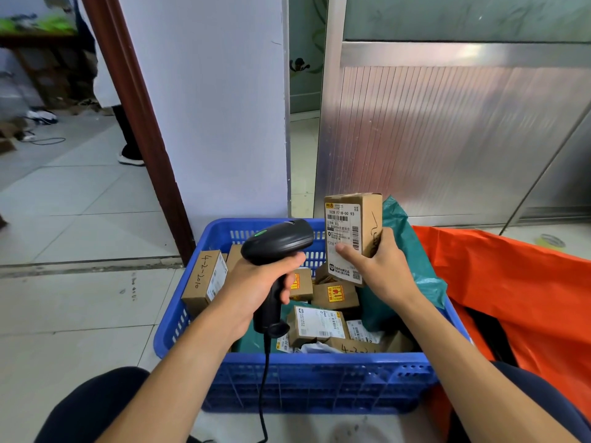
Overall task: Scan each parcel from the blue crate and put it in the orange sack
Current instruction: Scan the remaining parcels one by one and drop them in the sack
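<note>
A person's left hand (256,282) wraps its fingers around the handle of a smooth black plastic barcode scanner (278,241), whose rounded head carries a small green light and whose cord (264,378) trails down in front of the crate. The right hand (380,266) grips a small oblong parcel (351,225), thumb pressed across its face and fingers curled round its side. The parcel is plain brown cardboard, held upright above the far right corner of the blue crate (319,378), just beside the scanner's head. Its white shipping label, printed with barcodes and a QR code, faces the camera, and a pen scrawl marks its narrow side. The crate is rigid slotted plastic, holding more labelled cardboard boxes, one (204,279) hand-marked in pen, and a crinkled green poly mailer (412,251). The glossy orange sack (511,282) slumps open against the crate's right side. Behind stand pale floor tiles (80,219) and a ribbed metal door panel (447,139).
</note>
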`<state>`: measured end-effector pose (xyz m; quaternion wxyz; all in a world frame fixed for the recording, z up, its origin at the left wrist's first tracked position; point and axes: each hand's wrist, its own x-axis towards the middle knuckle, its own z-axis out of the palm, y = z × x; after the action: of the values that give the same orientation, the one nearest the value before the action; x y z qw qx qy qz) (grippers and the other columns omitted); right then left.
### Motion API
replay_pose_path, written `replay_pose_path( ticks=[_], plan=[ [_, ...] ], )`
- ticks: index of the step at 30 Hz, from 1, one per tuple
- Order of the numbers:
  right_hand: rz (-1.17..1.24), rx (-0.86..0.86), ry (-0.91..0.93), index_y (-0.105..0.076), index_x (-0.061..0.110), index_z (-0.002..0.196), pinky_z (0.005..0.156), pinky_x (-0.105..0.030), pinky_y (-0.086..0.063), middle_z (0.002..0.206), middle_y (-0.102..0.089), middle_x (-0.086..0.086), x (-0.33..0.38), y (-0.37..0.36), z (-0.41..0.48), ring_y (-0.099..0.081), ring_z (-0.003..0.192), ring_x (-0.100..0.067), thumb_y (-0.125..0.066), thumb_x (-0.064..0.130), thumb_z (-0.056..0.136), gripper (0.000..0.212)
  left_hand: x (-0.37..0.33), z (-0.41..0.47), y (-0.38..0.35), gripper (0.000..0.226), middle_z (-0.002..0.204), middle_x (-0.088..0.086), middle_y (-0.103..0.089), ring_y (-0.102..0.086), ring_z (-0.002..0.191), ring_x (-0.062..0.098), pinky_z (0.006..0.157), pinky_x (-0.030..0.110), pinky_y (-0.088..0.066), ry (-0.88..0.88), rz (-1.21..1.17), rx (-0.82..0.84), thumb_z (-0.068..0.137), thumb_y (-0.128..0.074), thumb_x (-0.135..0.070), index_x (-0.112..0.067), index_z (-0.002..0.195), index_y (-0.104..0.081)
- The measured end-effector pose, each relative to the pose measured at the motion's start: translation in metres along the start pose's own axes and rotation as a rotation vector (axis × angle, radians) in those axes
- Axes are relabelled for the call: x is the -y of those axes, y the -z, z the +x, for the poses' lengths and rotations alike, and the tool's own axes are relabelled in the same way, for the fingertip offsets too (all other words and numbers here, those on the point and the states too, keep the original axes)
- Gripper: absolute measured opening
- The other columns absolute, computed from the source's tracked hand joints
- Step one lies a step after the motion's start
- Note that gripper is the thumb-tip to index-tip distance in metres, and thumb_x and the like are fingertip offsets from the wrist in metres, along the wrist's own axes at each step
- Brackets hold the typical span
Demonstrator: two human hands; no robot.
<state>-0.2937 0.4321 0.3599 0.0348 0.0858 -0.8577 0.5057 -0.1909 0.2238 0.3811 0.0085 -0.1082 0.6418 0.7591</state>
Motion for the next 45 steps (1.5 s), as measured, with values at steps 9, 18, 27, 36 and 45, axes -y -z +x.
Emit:
replay_pose_path(
  ticks=[9,18,27,36,45],
  plan=[
    [-0.005,0.009,0.002,-0.044,0.019,0.118,0.071,-0.032,-0.063,0.107,-0.067,0.009,0.000,0.000,0.000,-0.069,0.086,-0.005,-0.078,0.048,0.083,0.057,0.000,0.000,0.001,0.028,0.068,0.006,-0.061,-0.053,0.056,0.018,0.063,0.033,-0.050,-0.011,0.009,-0.006,0.088,-0.081,-0.029,-0.011,0.107,-0.074],
    [-0.058,0.031,-0.005,-0.046,0.017,0.114,0.070,-0.028,-0.061,0.109,-0.068,0.007,-0.005,0.005,-0.002,-0.068,0.088,-0.003,-0.079,0.048,0.083,0.055,-0.001,0.000,0.002,0.030,0.070,0.006,-0.061,-0.054,0.058,0.018,0.065,0.034,-0.049,-0.013,0.000,-0.027,0.087,-0.081,-0.029,-0.010,0.110,-0.073],
    [-0.077,0.017,0.018,-0.054,0.023,0.112,0.079,-0.039,-0.063,0.108,-0.071,0.010,0.012,0.052,-0.014,-0.071,0.094,-0.008,-0.077,0.059,0.079,0.054,-0.004,0.007,-0.018,0.022,0.068,0.005,-0.062,-0.052,0.055,0.018,0.059,0.032,-0.049,-0.061,-0.042,-0.065,0.089,-0.079,-0.025,-0.007,0.101,-0.073],
    [-0.150,-0.139,-0.039,-0.059,0.025,0.109,0.085,-0.044,-0.059,0.103,-0.073,0.008,0.009,0.154,-0.055,-0.071,0.094,-0.011,-0.073,0.076,0.067,0.067,0.008,0.018,-0.075,0.017,0.064,0.001,-0.062,-0.051,0.050,0.017,0.056,0.031,-0.045,-0.039,0.022,0.014,0.087,-0.081,-0.026,-0.014,0.096,-0.072],
    [-0.335,-0.211,-0.253,-0.055,0.018,0.101,0.076,-0.043,-0.056,0.094,-0.069,0.003,-0.049,0.228,-0.123,-0.068,0.087,-0.018,-0.074,0.068,0.078,0.058,0.030,0.020,-0.143,0.018,0.066,0.005,-0.061,-0.050,0.050,0.019,0.051,0.030,-0.045,0.010,0.119,0.178,0.087,-0.082,-0.024,-0.011,0.094,-0.073]
  ],
)
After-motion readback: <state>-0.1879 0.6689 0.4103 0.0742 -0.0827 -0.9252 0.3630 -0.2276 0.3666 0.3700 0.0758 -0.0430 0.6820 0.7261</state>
